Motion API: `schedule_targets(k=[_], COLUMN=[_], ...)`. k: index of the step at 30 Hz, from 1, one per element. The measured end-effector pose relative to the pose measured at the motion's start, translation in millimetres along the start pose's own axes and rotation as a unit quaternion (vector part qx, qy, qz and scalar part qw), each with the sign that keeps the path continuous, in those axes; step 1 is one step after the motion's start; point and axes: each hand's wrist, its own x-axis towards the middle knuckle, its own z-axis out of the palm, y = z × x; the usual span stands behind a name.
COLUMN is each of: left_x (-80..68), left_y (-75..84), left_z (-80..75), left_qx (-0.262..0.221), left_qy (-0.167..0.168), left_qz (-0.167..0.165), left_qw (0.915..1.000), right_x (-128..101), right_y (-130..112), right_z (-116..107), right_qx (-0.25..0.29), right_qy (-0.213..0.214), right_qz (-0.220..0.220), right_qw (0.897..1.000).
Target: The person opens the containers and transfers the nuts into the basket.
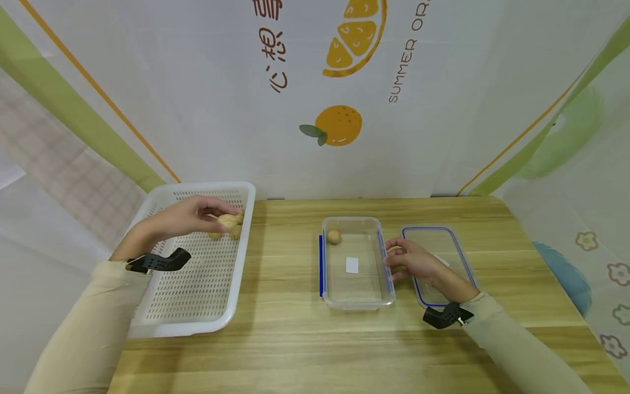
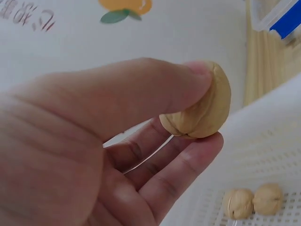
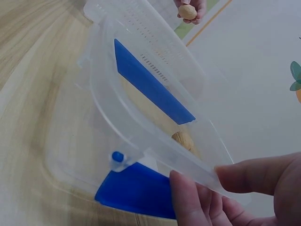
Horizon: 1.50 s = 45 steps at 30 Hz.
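My left hand (image 1: 199, 214) pinches a walnut (image 2: 207, 108) between thumb and fingers, above the far right part of a white plastic basket (image 1: 238, 284). Beneath it in the basket lie more walnuts; two loose walnuts (image 2: 253, 201) show in the left wrist view. A clear plastic box (image 1: 358, 303) with blue side flaps stands on the table, one walnut (image 1: 334, 237) in its far left corner. At the box's right wall is my right hand (image 1: 413, 260), its thumb on the rim and its fingers on the outside by the blue flap (image 3: 136, 190).
A clear lid (image 1: 455, 235) with a blue seal lies right of the box, partly under the right forearm. The wooden table (image 1: 295, 350) ends at a white printed cloth (image 1: 221, 109) behind. A white label (image 1: 351, 265) shows on the box bottom.
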Motion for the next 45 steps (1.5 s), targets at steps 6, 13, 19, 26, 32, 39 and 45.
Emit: schedule_targets(k=[6,13,19,26,32,39,45], left_x=[-14.0,-24.8,-29.4,-32.1,-31.3,-30.3,-30.2], left_y=[-11.8,-28.4,-41.5,-54.2,-64.0,-75.8,-85.7], left_z=[-9.6,-19.0,-25.5,-29.3,-31.7,-33.0,-33.0], left_qx=[0.034,0.036,0.093,0.133,0.133,0.138,0.126], left_qy=[0.030,0.034,0.051,0.056,0.050,0.048,0.040], left_qz=[-0.012,-0.037,-0.047,-0.077,-0.089,-0.129,-0.160], left_qw=[0.9989,0.9981,0.9932,0.9865,0.9859,0.9808,0.9782], right_x=[-1,-2,-1,-1,0,0,1], right_y=[0,0,0,0,0,0,1], right_z=[1,2,1,0,0,-1,-1], right_qx=[0.001,0.000,0.001,0.001,-0.001,-0.004,-0.005], right_qy=[0.003,-0.001,-0.004,-0.004,-0.004,-0.002,0.000], right_qz=[0.000,-0.003,-0.003,-0.003,-0.002,-0.003,-0.001], right_qw=[1.000,1.000,1.000,1.000,1.000,1.000,1.000])
